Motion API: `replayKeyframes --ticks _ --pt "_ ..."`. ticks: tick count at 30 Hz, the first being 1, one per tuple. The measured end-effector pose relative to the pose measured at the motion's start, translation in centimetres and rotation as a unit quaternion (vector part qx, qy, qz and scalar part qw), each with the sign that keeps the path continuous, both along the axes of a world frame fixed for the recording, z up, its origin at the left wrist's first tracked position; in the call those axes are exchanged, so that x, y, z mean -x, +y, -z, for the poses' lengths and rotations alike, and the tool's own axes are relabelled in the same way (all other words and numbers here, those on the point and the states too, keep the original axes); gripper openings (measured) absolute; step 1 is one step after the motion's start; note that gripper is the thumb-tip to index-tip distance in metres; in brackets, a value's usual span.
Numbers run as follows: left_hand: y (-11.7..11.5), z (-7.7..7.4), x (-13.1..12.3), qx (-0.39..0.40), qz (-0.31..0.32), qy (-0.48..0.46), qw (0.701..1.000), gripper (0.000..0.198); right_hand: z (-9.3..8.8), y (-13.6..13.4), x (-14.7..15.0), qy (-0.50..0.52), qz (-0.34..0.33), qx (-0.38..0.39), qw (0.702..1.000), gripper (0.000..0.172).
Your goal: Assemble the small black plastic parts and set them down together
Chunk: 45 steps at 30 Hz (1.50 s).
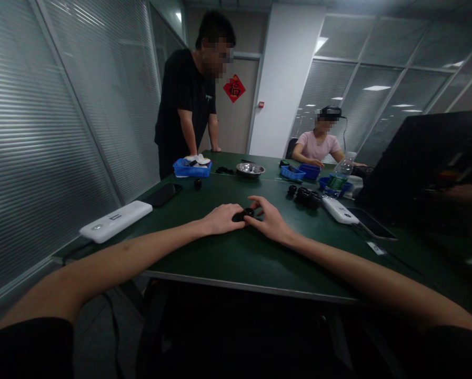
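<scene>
My left hand rests low over the green table, its thumb and fingers closed on a small flat black piece. Right beside that piece is a small round black part. My right hand curves around the round part from the right, thumb against its near side and fingers bent over its far side. Whether the two black pieces are joined cannot be made out. Farther right lies a cluster of similar round black parts, and a single black part stands off to the left.
On the green table are a steel bowl, a filled blue basket, white power banks, phones and a water bottle. A dark monitor-like panel rises at right. One person stands; another sits opposite.
</scene>
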State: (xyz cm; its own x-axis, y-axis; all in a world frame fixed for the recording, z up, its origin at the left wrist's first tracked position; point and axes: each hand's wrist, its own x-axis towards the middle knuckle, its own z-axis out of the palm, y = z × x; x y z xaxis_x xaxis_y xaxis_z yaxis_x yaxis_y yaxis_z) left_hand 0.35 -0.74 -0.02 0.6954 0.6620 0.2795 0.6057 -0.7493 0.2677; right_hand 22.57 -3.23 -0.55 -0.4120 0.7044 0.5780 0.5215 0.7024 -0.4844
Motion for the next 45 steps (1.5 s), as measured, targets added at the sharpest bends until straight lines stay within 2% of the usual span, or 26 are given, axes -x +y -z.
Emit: replayKeyframes --ticks 2,8,15,21,28,35,41,45 --pt "-0.04 -0.03 0.02 0.004 0.003 -0.002 1.000 0.045 0.10 0.11 -0.02 -0.003 0.003 0.006 1.000 0.054" --pt "0.12 0.07 0.15 0.006 0.011 -0.008 1.000 0.047 0.11 0.04 0.00 -0.003 -0.054 0.015 0.998 0.053" --pt "-0.25 -0.29 0.09 0.011 0.003 0.000 1.000 0.044 0.11 0.16 0.02 -0.008 0.009 0.013 1.000 0.055" --pt "-0.19 -0.18 0.10 0.007 0.003 -0.004 1.000 0.045 0.21 0.14 -0.01 -0.001 -0.062 0.027 0.998 0.054" --pt "-0.39 -0.38 0.11 0.008 -0.001 0.006 1.000 0.044 0.37 0.38 -0.08 -0.013 0.006 0.018 1.000 0.054" --pt "-0.22 -0.23 0.15 0.014 0.001 -0.002 1.000 0.046 0.17 0.09 -0.15 -0.010 -0.055 0.041 0.998 0.052" --pt "-0.51 -0.55 0.14 0.010 0.003 0.005 1.000 0.043 0.16 0.15 -0.04 0.006 -0.013 0.018 1.000 0.053" --pt "-0.48 -0.48 0.12 0.013 0.003 -0.002 1.000 0.046 0.12 0.12 -0.06 0.008 -0.068 0.028 0.997 0.051"
